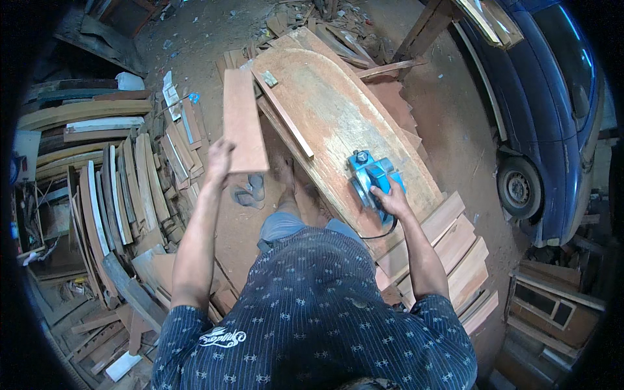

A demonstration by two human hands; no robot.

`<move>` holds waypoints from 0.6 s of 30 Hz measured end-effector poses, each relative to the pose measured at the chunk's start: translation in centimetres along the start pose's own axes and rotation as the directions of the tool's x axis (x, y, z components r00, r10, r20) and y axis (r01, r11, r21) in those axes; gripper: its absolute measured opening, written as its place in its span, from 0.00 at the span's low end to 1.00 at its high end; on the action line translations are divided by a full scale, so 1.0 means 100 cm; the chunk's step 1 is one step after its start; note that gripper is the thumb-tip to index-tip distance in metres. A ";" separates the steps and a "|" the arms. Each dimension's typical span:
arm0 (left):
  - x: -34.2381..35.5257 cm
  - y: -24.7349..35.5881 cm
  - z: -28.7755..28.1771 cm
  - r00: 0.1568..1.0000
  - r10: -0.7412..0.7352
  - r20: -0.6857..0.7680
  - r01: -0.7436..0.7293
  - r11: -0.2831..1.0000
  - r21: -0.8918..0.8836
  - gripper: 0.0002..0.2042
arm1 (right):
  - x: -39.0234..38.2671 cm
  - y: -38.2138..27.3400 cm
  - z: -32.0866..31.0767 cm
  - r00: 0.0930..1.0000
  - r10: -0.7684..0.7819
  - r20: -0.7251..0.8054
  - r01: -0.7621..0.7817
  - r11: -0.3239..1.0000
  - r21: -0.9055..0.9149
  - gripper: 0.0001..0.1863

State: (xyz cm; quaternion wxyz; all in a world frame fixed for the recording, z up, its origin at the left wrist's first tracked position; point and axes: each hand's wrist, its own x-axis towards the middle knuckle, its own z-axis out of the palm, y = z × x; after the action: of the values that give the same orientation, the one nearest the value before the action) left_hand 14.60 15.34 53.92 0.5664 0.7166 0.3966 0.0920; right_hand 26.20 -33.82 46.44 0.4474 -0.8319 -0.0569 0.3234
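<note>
My left hand (221,156) is closed around the edge of a flat reddish-brown wooden board (246,120), held up off the left side of the workbench. My right hand (392,199) is wrapped round the handle of a blue electric planer (359,177), which rests on the near part of the bench. A dark cord runs from the planer under my right forearm. The dusty wooden workbench (325,91) has a rounded far end. Along its left edge lies a narrow wooden strip (290,123), with a small greenish block (269,78) by its far end.
Planed boards (448,244) are stacked at the bench's near right. Long planks (123,185) crowd the left side. A dark blue vehicle (546,110) stands at the right. Sandals (249,192) lie on the floor near my feet; wood scraps (344,42) lie beyond the bench.
</note>
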 end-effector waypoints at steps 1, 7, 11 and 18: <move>-0.016 0.014 -0.017 1.000 -0.012 0.026 0.015 0.993 -0.117 0.18 | -0.010 0.004 0.001 0.999 -0.028 -0.020 0.027 0.999 -0.042 0.27; -0.041 -0.049 -0.107 0.969 -0.239 0.064 0.215 0.942 0.258 0.16 | -0.053 -0.076 0.043 0.994 0.099 -0.045 -0.078 0.938 0.336 0.24; -0.030 -0.133 -0.123 0.914 -0.394 0.096 0.324 0.853 0.410 0.17 | -0.045 -0.104 0.076 0.999 0.004 -0.052 0.011 0.958 0.285 0.22; -0.048 -0.250 -0.167 0.730 -0.660 0.177 0.519 0.704 0.484 0.27 | -0.004 -0.111 0.124 0.993 -0.083 -0.082 0.102 0.961 0.258 0.22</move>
State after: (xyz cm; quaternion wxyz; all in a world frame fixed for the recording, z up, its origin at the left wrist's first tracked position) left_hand -9.88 25.60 39.05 0.4644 0.6532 0.5145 -0.3049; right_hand 20.77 -18.58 50.45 0.5696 -0.7729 -0.0368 0.2771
